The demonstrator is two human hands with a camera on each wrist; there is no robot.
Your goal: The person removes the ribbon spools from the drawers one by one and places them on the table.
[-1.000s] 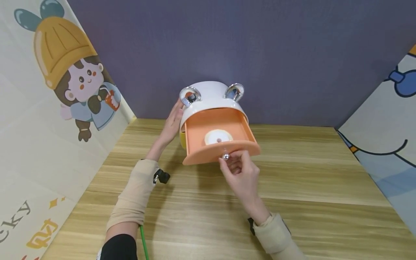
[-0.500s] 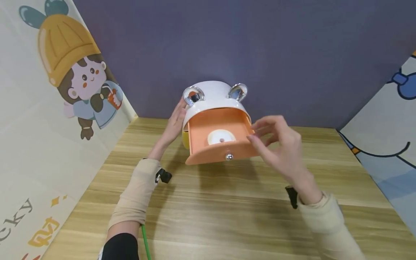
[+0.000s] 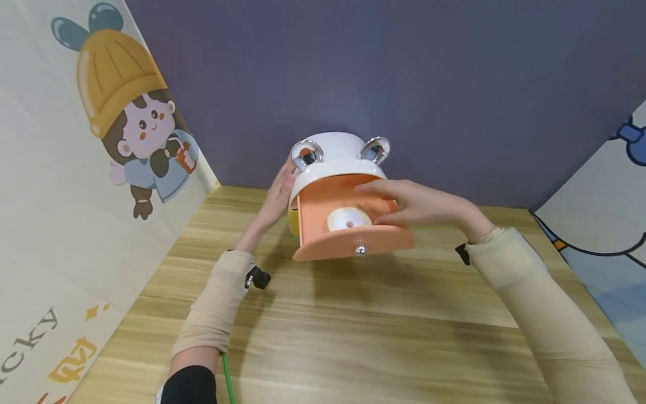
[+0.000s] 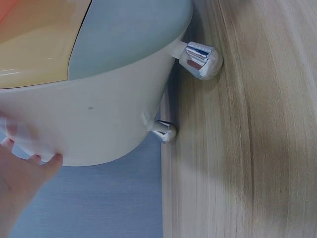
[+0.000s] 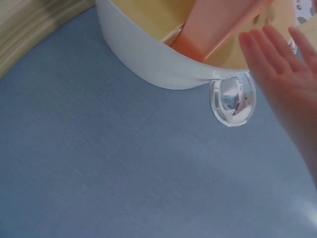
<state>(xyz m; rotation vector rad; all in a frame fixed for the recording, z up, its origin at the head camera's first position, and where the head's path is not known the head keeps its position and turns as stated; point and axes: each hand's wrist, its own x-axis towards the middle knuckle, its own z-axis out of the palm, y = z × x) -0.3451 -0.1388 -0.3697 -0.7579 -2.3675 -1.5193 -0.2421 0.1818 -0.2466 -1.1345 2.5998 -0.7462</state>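
Steadying, it seems, the white case, the left hand rests unclenched on its side; the right hand, grasping nothing, has loose fingers above the orange drawer, near the white disc.

I can drop into the pulled-out orange drawer from above or from the right, where my right hand reaches over the side wall. Further back, the white animal-shaped box roofs the drawer, and two chrome ears jut above that edge. Towards me, the raised drawer front bars a level approach, its chrome knob sticking out; beneath it there's a gap over the tabletop. My left hand blocks the box's left flank. A blue-grey wall rises close behind. Low down, chrome feet leave a narrow passage under the box.
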